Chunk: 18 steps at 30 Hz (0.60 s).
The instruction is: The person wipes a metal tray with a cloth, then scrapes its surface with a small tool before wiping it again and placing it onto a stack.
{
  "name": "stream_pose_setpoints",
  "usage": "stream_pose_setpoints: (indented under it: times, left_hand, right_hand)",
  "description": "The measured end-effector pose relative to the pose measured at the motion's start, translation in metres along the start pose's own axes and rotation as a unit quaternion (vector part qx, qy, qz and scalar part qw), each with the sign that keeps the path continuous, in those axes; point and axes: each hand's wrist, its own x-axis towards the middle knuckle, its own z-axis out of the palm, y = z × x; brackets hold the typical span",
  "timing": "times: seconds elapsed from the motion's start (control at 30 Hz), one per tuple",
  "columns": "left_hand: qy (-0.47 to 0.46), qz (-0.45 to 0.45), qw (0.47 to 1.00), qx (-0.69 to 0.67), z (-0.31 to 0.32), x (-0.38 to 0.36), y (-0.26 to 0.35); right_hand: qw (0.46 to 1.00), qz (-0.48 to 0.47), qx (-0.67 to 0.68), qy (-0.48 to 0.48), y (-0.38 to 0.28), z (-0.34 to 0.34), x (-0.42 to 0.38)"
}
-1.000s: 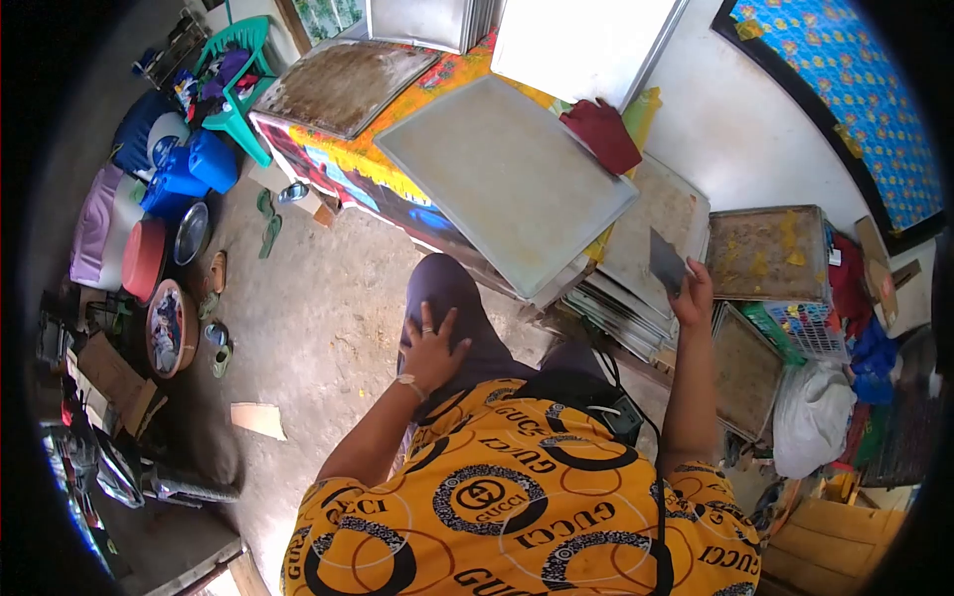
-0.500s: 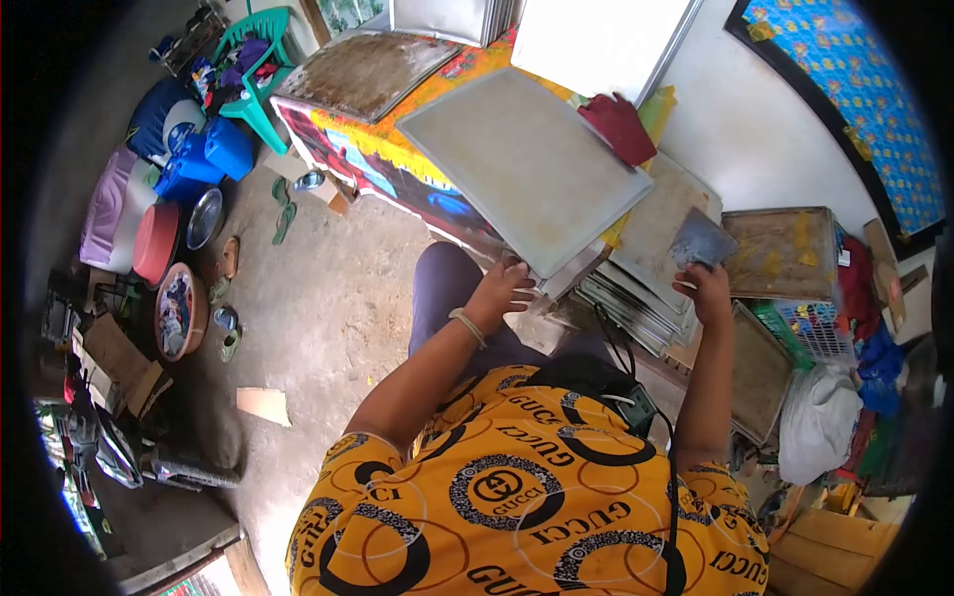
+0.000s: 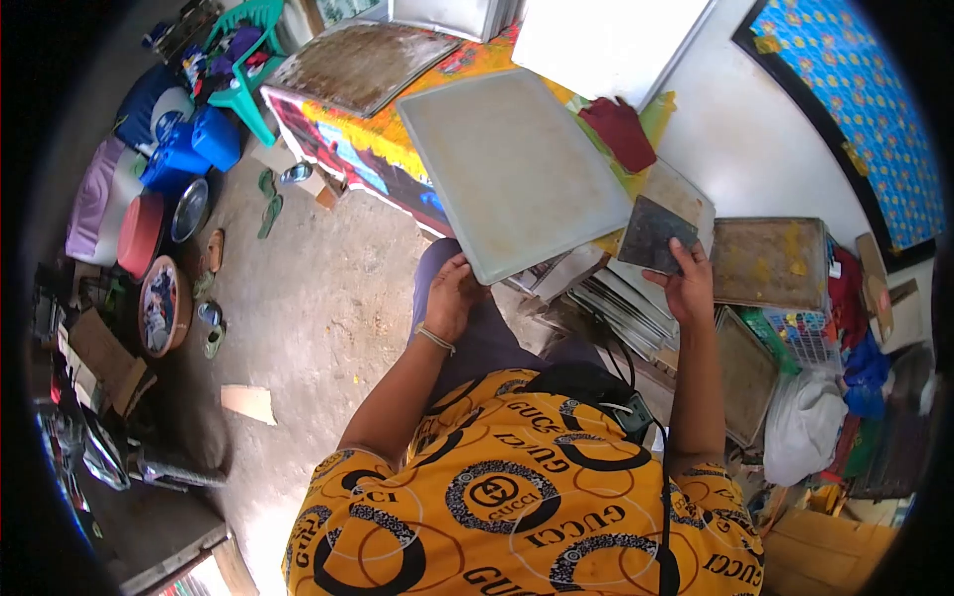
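We are gripping a large pale tray (image 3: 512,169), flat and rectangular with a raised rim and a dull, faintly stained face. It is lying at the near edge of the surface (image 3: 373,149), jutting out over a stack of trays (image 3: 636,298). Our left hand (image 3: 452,293) is clamping its fingers on the tray's near corner, having shifted there from the near edge half a second ago. Our right hand (image 3: 686,283) is pinching a dark flat scraper (image 3: 654,233), now moved closer to the tray's right edge.
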Motion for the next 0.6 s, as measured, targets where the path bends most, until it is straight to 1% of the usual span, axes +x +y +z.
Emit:
stream_pose_setpoints:
  times: [0.03,0.07,0.13,0.17,0.2,0.23,0.27,0.33,0.43,0.6]
  left_hand:
    - [-0.022,-0.001,1.0,-0.01,-0.003,-0.003,0.0]
    - [-0.045,-0.001,0.999,-0.02,-0.005,-0.005,0.0]
    - [-0.086,-0.035,0.994,-0.065,0.006,-0.018,0.008]
    - [-0.107,-0.053,0.989,-0.088,0.01,-0.024,0.01]
    - [-0.134,-0.058,0.983,-0.11,0.008,-0.024,0.011]
    - [-0.162,-0.063,0.976,-0.133,0.006,-0.021,0.013]
    - [-0.191,-0.066,0.967,-0.155,0.003,-0.019,0.014]
    - [-0.203,-0.055,0.967,-0.147,-0.002,-0.017,0.012]
    - [-0.21,-0.047,0.964,-0.155,-0.007,-0.014,0.01]
    - [-0.221,-0.068,0.955,-0.186,-0.016,-0.005,0.005]
  right_hand:
    - [0.999,0.002,-0.034,-0.035,0.007,0.01,0.004]
    - [0.994,-0.017,-0.099,-0.051,0.015,0.023,0.007]
    - [0.959,-0.094,-0.237,-0.122,0.036,0.044,0.012]
    - [0.863,-0.121,-0.468,-0.146,0.048,0.045,0.019]
    - [0.803,-0.133,-0.538,-0.218,0.043,0.069,0.005]
    - [0.732,-0.145,-0.6,-0.287,0.039,0.095,-0.012]
    - [0.668,-0.212,-0.633,-0.33,0.049,0.098,-0.014]
    - [0.514,-0.34,-0.676,-0.404,0.073,0.096,-0.015]
    - [0.449,-0.329,-0.725,-0.407,0.086,0.092,-0.02]
    - [0.428,-0.298,-0.75,-0.407,0.101,0.098,-0.013]
